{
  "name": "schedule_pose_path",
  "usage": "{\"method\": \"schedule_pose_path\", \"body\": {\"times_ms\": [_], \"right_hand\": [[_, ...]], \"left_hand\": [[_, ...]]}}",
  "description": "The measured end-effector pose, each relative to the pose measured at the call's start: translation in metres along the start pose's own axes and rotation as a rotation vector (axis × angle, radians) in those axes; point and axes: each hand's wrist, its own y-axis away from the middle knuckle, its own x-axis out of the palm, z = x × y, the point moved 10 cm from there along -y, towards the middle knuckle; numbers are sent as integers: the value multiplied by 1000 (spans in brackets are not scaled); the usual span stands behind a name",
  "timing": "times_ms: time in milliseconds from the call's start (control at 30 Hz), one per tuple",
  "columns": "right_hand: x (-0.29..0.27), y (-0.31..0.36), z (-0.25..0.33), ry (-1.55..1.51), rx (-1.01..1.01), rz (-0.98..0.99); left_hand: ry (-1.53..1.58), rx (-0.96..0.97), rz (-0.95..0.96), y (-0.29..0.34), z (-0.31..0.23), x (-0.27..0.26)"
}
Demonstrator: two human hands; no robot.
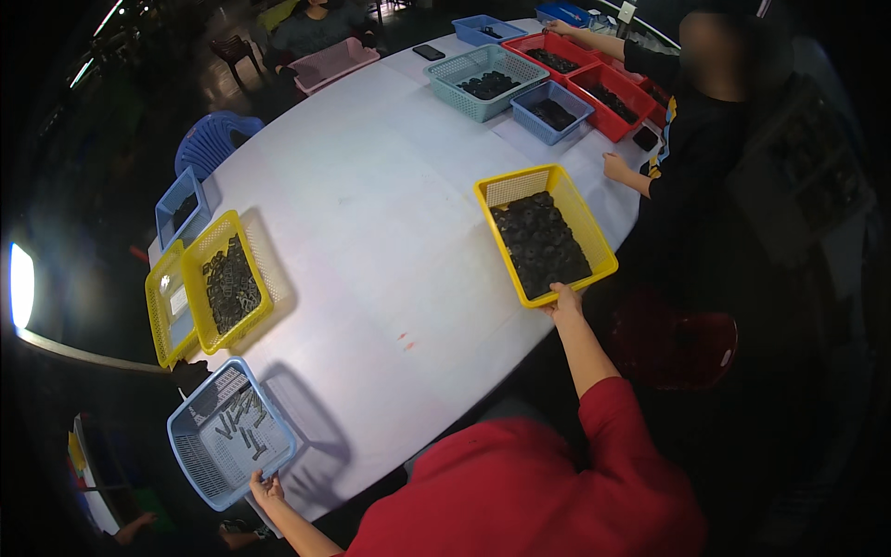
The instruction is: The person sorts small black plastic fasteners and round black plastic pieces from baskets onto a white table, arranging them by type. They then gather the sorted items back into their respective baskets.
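My right hand (564, 303) grips the near rim of a yellow plastic basket (583, 215) at the right edge of the white table. Many black ring-shaped parts (541, 243) cover most of its bottom. On the near left, my left hand (266, 486) is closed at the corner of a blue slotted basket (206, 472), its fingers partly hidden by the rim. Several dark, narrow strip-like pieces (243, 418) lie scattered in that basket. It sits over the table's left edge and casts a shadow on the tabletop.
Left on the white table (390, 223) are two yellow baskets (260, 311) (160, 330) and a smaller blue one (200, 221). Teal (445, 74), blue (552, 130) and red baskets (624, 130) crowd the far right, beside another person's hand (620, 169). A phone (429, 52) lies nearby.
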Motion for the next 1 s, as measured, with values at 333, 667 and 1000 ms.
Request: {"method": "schedule_pose_path", "body": {"times_ms": [333, 667, 1000], "right_hand": [[53, -98, 46, -343, 10, 83], [64, -128, 80, -554, 239, 88], [110, -168, 100, -757, 279, 77]], "left_hand": [[108, 80, 181, 175, 56, 83], [-129, 38, 357, 330, 166, 260], [-246, -170, 491, 396, 246, 354]]}}
